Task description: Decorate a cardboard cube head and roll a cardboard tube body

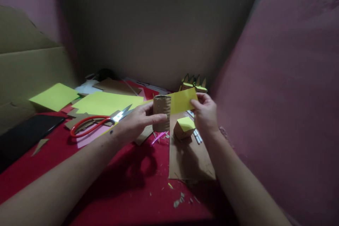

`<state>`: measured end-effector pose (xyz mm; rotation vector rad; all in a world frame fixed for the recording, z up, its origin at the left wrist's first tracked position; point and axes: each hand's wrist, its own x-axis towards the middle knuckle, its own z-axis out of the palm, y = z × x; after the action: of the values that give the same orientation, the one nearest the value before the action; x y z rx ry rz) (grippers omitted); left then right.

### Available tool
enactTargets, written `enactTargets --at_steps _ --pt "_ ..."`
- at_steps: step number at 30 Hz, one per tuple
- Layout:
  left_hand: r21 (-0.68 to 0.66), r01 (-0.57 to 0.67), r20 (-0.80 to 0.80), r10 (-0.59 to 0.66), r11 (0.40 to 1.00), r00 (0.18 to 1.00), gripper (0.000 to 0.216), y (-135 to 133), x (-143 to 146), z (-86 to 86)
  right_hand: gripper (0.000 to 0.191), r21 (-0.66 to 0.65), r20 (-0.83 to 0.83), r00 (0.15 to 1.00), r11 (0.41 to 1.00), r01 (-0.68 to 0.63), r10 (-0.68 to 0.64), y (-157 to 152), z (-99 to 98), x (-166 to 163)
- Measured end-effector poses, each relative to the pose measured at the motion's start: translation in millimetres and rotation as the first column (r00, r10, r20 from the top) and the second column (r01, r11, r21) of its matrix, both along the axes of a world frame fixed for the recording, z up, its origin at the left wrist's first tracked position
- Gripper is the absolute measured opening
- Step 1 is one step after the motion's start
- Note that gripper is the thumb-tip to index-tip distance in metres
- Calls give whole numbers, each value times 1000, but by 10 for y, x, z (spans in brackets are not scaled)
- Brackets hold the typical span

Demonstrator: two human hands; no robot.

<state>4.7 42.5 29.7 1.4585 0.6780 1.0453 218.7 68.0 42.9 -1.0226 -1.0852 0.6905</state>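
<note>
My left hand (141, 118) is closed around an upright tube of corrugated cardboard (161, 107), its thumb lying across the front. A yellow paper strip (181, 101) stretches out to the right from behind the tube. The strip's right end is pinched between the thumb and fingers of my right hand (205, 107). Red-handled scissors (91, 127) with parted blades appear just left of my left hand; whether they touch it I cannot tell. Below the strip, a small cardboard block with a yellow top (184, 129) sits on a flat cardboard piece (176, 162).
Yellow sheets (106, 101) and cardboard scraps lie at the back left of the red table (119, 190). A black flat object (29, 137) rests at the left. White sticks (197, 137) lie beside the block. Pointed cardboard pieces (194, 83) stand behind. A pink wall (286, 95) borders the right.
</note>
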Motion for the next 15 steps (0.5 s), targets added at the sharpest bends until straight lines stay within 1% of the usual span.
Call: enactTargets --at_steps 2,4,5,7,8,10,12,13,15 --pt "-29 40 -25 -41 999 999 40 -17 -16 22 22 -62 -3 990 988 139 -139 249 49 213" --pt "-51 121 -65 -124 991 990 31 -46 -27 56 28 -142 22 968 958 251 -250 456 58 412" --pt "-56 168 -93 -173 984 980 28 -60 -30 75 33 -181 41 954 937 300 -297 532 44 497" --pt "-66 260 -175 -268 963 947 27 -73 -30 105 36 -236 94 928 898 372 -360 625 -17 632" --pt "-60 272 -229 -278 961 933 30 -70 -29 112 36 -252 126 918 883 396 -376 646 -57 685" --pt "-26 236 -340 -231 971 912 36 -47 -29 101 36 -251 196 900 867 431 -391 650 -138 771" --pt "8 199 -411 -179 980 894 37 -13 -27 51 36 -213 270 876 863 459 -399 626 -201 845" --pt "9 201 -429 -178 980 886 35 2 -25 12 36 -183 306 861 863 471 -405 609 -222 880" --pt "-13 238 -445 -219 971 868 32 16 -20 -81 36 -99 383 822 866 490 -421 569 -249 942"
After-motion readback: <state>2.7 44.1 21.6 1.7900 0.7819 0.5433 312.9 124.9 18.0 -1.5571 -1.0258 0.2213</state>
